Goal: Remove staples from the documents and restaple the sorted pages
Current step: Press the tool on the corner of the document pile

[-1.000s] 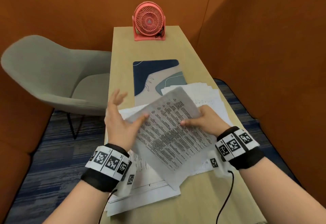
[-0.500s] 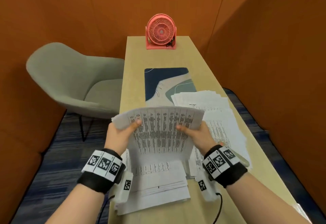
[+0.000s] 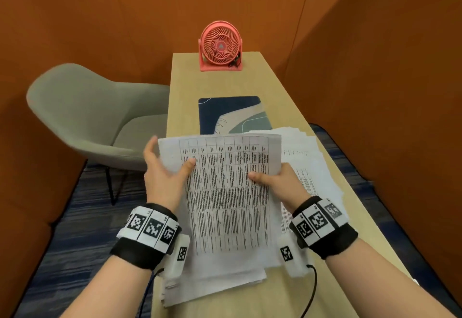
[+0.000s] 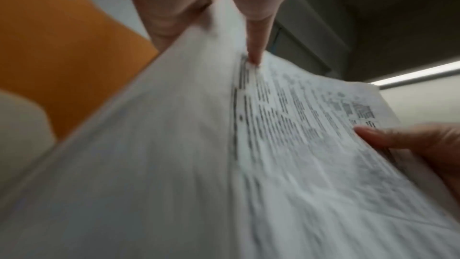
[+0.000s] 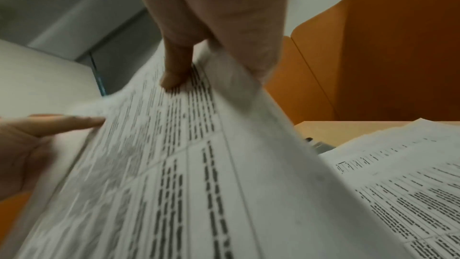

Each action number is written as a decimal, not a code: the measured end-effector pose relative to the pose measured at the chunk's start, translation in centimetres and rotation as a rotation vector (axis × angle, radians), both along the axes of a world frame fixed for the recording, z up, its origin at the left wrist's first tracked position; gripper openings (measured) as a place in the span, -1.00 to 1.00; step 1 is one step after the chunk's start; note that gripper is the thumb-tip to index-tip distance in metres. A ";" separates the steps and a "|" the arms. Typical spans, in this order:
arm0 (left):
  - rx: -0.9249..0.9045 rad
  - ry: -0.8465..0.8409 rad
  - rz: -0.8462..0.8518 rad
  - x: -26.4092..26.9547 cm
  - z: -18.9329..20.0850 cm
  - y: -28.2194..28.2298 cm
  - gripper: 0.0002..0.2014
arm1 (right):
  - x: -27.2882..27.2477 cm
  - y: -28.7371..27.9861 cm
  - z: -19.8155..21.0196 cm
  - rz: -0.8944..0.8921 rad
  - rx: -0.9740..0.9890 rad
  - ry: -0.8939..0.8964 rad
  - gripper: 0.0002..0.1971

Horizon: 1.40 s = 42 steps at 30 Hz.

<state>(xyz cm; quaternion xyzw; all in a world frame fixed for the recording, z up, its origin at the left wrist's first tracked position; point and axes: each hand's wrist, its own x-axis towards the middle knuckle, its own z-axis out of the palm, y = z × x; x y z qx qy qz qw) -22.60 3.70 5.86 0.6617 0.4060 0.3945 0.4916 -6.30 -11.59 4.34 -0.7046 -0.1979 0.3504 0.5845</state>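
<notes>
I hold a sheaf of printed table pages (image 3: 225,192) upright above the desk, its print facing me. My left hand (image 3: 165,170) pinches its left edge, thumb on the front and fingers behind. My right hand (image 3: 272,180) pinches the right edge the same way. The left wrist view shows the pages (image 4: 248,155) blurred under my left thumb (image 4: 256,32). The right wrist view shows the pages (image 5: 186,164) under my right thumb (image 5: 176,66). No stapler or staple remover shows.
A stack of papers (image 3: 212,282) lies under the held pages near the desk's front edge. More loose sheets (image 3: 312,162) fan out at the right. A patterned mat (image 3: 232,112) and a pink fan (image 3: 220,45) sit farther back. A grey chair (image 3: 87,112) stands left.
The sheaf went from tilted in my hands to upright and squared, with my left thumb now clamped on its left edge. My view shifted so the desk sits more central.
</notes>
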 end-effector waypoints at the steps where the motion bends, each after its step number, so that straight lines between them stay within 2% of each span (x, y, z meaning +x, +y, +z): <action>1: 0.130 0.079 0.018 0.3 0.6 -0.2 -0.07 | 0.3 -0.2 0.0 0.017 -0.021 -0.001 -0.42; 3: 0.441 0.342 -0.040 1.2 1.6 -0.9 0.00 | 0.6 -0.9 0.0 0.044 -0.056 0.003 -0.57; 5: 0.636 0.595 -0.288 2.6 2.0 -1.8 -0.15 | 0.6 -1.6 -0.7 0.064 -0.105 0.012 -0.62; 6: 0.670 0.681 -0.436 3.4 1.8 -2.3 -0.24 | 0.5 -2.0 -1.1 0.063 -0.131 0.021 -0.52; 7: 0.681 0.751 -0.558 4.1 1.3 -2.5 -0.32 | 0.4 -2.3 -1.7 0.062 -0.155 0.029 -0.34; 8: 0.673 0.798 -0.643 4.7 0.8 -2.7 -0.38 | 0.5 -2.6 -2.5 0.064 -0.175 0.037 -0.15; 9: 0.651 0.817 -0.698 5.2 0.3 -2.8 -0.42 | 0.6 -3.0 -3.1 0.074 -0.185 0.040 -0.06; 10: 0.626 0.816 -0.735 5.7 -0.1 -2.9 -0.45 | 0.8 -3.4 -3.6 0.072 -0.193 0.047 -0.10; 13: 0.547 0.782 -0.825 6.6 -1.2 -3.4 -0.54 | 0.8 -4.5 -3.9 0.056 -0.229 0.078 -0.48; 14: 0.527 0.781 -0.855 6.8 -1.6 -3.6 -0.55 | 1.0 -4.8 -4.3 0.047 -0.239 0.081 -0.46; 17: 0.490 0.780 -0.908 7.4 -2.8 -3.9 -0.59 | 1.8 -5.8 -6.2 0.028 -0.275 0.110 0.00; 18: 0.495 0.784 -0.909 7.7 -3.1 -4.0 -0.59 | 2.2 -6.0 -7.1 0.026 -0.274 0.124 0.06; 20: 0.546 0.851 -0.891 8.1 -3.7 -4.3 -0.59 | 2.3 -6.2 -7.2 0.026 -0.276 0.147 -0.06; 23: 0.616 1.000 -0.837 8.8 -4.5 -4.7 -0.61 | 2.2 -6.2 -6.7 0.056 -0.270 0.156 -0.45; 25: 0.629 1.014 -0.822 9.2 -4.8 -4.9 -0.65 | 2.4 -6.2 -7.2 0.067 -0.281 0.140 -0.60; 30: 0.542 0.932 -0.882 10.0 -5.6 -4.8 -0.78 | 3.5 -6.6 -7.5 0.033 -0.258 0.062 -0.58; 31: 0.527 0.915 -0.882 10.0 -5.7 -4.8 -0.77 | 4.1 -6.9 -7.6 -0.012 -0.303 -0.024 -0.49; 32: 0.516 0.901 -0.878 10.1 -5.9 -4.7 -0.75 | 5.0 -7.2 -7.7 -0.071 -0.432 -0.165 -0.40; 34: 0.482 0.873 -0.871 10.1 -6.2 -4.6 -0.74 | 6.6 -8.1 -8.1 -0.129 -0.785 -0.443 -0.31; 36: 0.427 0.826 -0.857 10.1 -6.3 -4.6 -0.74 | 7.8 -9.1 -9.0 -0.018 -1.076 -0.489 -0.36; 37: 0.397 0.802 -0.846 10.2 -6.3 -4.6 -0.74 | 8.2 -9.6 -9.8 0.045 -1.156 -0.483 -0.45; 39: 0.346 0.766 -0.820 10.3 -6.2 -4.7 -0.76 | 8.6 -10.2 -10.7 0.094 -1.194 -0.506 -0.67; 42: 0.288 0.716 -0.802 10.3 -6.0 -4.9 -0.77 | 8.9 -10.4 -10.6 0.069 -1.154 -0.506 -0.69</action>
